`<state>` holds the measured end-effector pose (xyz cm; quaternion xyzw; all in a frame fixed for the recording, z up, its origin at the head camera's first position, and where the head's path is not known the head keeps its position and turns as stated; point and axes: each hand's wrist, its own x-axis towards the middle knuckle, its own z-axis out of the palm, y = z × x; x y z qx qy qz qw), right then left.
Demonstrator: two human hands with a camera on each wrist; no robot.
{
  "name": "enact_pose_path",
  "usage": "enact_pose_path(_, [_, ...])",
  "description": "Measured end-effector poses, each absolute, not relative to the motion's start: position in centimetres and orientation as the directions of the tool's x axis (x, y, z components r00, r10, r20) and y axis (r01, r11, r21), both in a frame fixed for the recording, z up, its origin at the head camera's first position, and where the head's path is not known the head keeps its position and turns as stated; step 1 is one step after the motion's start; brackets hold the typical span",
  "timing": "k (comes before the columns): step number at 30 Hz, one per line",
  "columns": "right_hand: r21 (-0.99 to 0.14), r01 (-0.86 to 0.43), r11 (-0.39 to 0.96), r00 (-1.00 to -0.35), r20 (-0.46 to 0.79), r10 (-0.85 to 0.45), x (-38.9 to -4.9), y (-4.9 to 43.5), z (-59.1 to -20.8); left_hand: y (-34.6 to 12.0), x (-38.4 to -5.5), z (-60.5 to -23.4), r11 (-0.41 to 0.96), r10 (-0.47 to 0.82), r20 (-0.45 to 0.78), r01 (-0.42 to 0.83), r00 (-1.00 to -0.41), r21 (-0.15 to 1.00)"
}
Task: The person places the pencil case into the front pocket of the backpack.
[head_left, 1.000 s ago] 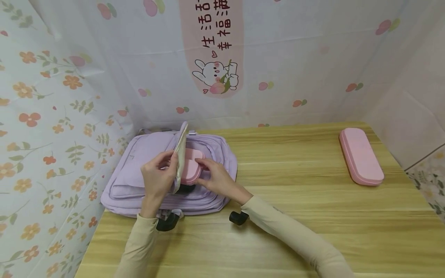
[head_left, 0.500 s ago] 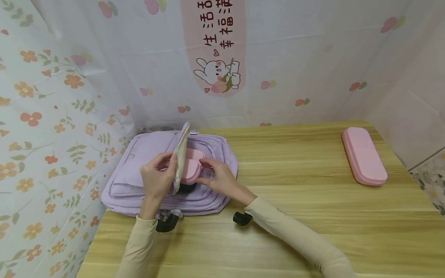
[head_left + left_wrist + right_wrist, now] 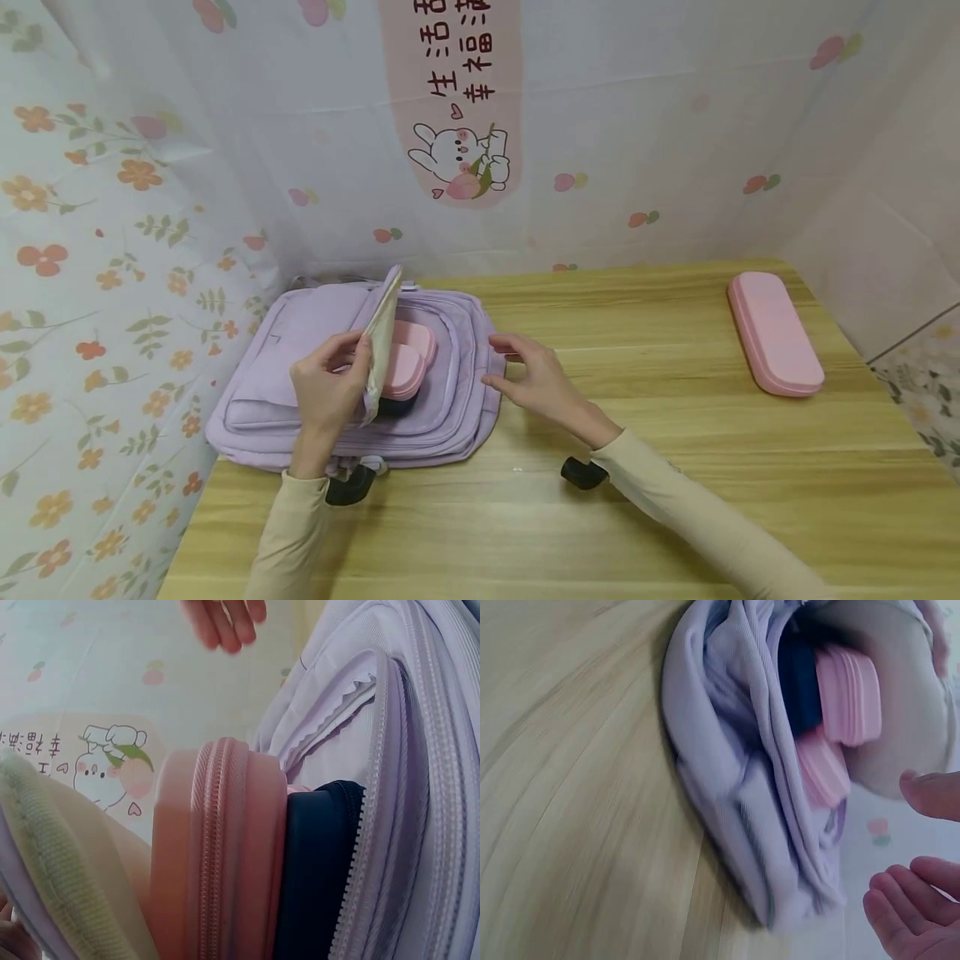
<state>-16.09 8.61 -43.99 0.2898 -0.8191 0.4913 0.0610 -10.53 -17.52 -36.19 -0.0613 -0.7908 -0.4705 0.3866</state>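
Observation:
A lilac backpack [image 3: 300,333] lies flat at the left of the table, its front pocket unzipped. My left hand [image 3: 330,387] pinches the edge of the pocket flap [image 3: 384,333] and holds it up. Inside the pocket sit two pink zippered cases [image 3: 405,367], one partly behind the other, with a dark navy case [image 3: 315,870] beside them in the left wrist view. Off the bag's right edge hovers my right hand [image 3: 536,379], thumb and fingers apart, nothing between them. In the right wrist view its fingers [image 3: 907,900] are loosely bent.
Another pink case [image 3: 776,333] lies on the wooden table [image 3: 637,350] at the far right. A printed cloth [image 3: 600,125] hangs along the back, and a floral one [image 3: 90,333] borders the left side. Black wrist-worn devices [image 3: 585,473] sit at both wrists.
My right hand has let go of the front pink case and moved right, away from the pocket. The case stays inside. My left hand still holds the flap up.

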Motion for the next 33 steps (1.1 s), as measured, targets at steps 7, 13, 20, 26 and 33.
enact_pose_path(7, [-0.739, -0.532, 0.413, -0.839, 0.398, -0.370, -15.6, 12.9, -43.7, -17.5, -10.6, -36.3, 0.538, -0.264, 0.667, 0.467, -0.697, 0.702])
enact_pose_path(13, [-0.737, -0.477, 0.479, -0.879, 0.386, -0.281, -15.7, 16.8, -43.3, -17.3, -10.6, -36.4, 0.532, -0.266, 0.660, 0.464, -0.703, 0.708])
enact_pose_path(20, [-0.728, -0.399, 0.558, -0.914, 0.368, -0.173, -16.0, 21.1, -43.9, -17.0, -10.8, -36.6, 0.533, -0.267, 0.664, 0.467, -0.698, 0.705])
enact_pose_path(26, [-0.719, -0.312, 0.621, -0.935, 0.349, -0.065, -16.1, 25.0, -44.8, -16.9, -11.1, -36.7, 0.526, -0.279, 0.656, 0.460, -0.701, 0.715])
enact_pose_path(33, [-0.708, -0.145, 0.691, -0.944, 0.308, 0.117, -15.8, 30.2, -45.3, -17.0, -11.2, -36.9, 0.529, -0.282, 0.646, 0.447, -0.710, 0.722])
